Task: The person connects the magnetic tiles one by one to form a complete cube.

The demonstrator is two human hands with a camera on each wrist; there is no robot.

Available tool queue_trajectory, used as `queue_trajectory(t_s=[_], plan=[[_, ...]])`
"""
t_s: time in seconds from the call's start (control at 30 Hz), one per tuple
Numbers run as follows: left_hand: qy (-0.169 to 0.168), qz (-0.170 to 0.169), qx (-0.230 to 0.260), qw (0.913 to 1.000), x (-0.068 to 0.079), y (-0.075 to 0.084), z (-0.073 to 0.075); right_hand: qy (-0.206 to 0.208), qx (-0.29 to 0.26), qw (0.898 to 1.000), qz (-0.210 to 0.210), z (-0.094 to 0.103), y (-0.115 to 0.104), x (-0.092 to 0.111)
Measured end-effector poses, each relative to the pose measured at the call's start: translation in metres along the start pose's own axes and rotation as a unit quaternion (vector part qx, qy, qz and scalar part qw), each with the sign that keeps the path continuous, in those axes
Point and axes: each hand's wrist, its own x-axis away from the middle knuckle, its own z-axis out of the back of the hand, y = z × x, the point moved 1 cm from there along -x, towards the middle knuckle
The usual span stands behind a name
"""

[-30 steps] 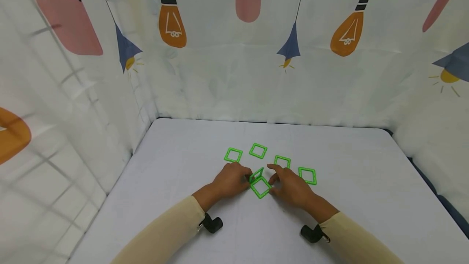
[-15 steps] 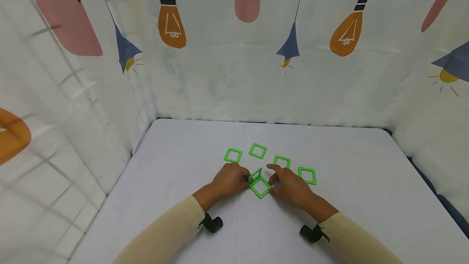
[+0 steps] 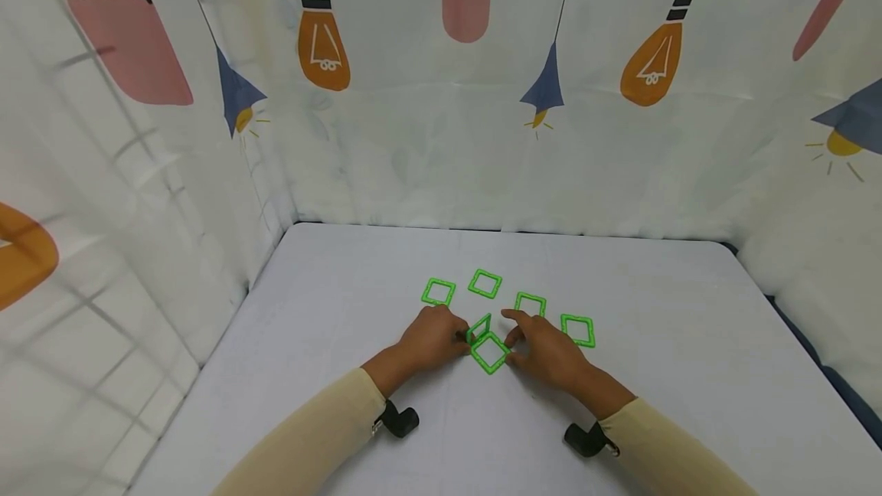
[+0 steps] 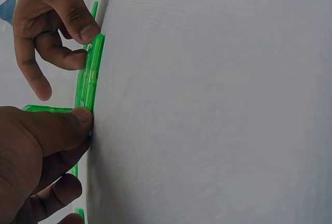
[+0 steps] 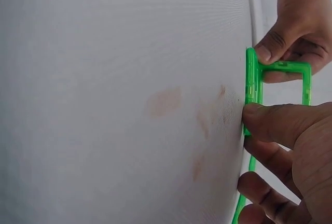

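Note:
Two green square open-frame tiles meet at an edge between my hands. One, the flat tile (image 3: 500, 363), lies on the table with a corner toward me; the other, the raised tile (image 3: 479, 323), stands tilted up along its far-left edge. My left hand (image 3: 434, 339) pinches the tiles at their left corner, thumb pressed on the green edge (image 4: 94, 73) in the left wrist view. At the right corner, my right hand (image 3: 551, 354) pinches the flat tile between thumb and a finger, its index finger stretched out above. In the right wrist view the raised tile (image 5: 307, 86) juts away.
Several more green square tiles lie flat in an arc beyond the hands: a left tile (image 3: 451, 294), a back tile (image 3: 485, 272), a partly covered tile (image 3: 531, 295) and a right tile (image 3: 592, 331). A patterned cloth wall (image 3: 413, 159) rises behind the white table (image 3: 344, 266).
The raised tile has shifted slightly to the left beside my left fingers. Both hands and the flat tile stay almost where they were.

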Motion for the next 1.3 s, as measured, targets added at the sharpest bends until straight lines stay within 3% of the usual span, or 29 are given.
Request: queue_trajectory(t_s=[0.5, 0.83, 1.07, 1.3], plan=[[0.015, -0.005, -0.027, 0.9995, 0.003, -0.001, -0.003, -0.002, -0.001, 1.0, 0.002, 0.001, -0.001, 0.001], [0.009, -0.011, -0.012, 0.9998, 0.004, -0.002, -0.001, -0.003, -0.005, 1.0, 0.01, 0.001, -0.001, 0.002], [0.012, -0.013, -0.014, 0.9997, 0.002, -0.005, -0.002, -0.002, -0.009, 1.0, 0.006, 0.015, 0.007, 0.004], [0.002, -0.007, -0.006, 1.0, 0.003, -0.004, 0.0, 0.011, 0.015, 1.0, -0.008, 0.035, 0.029, 0.009]])
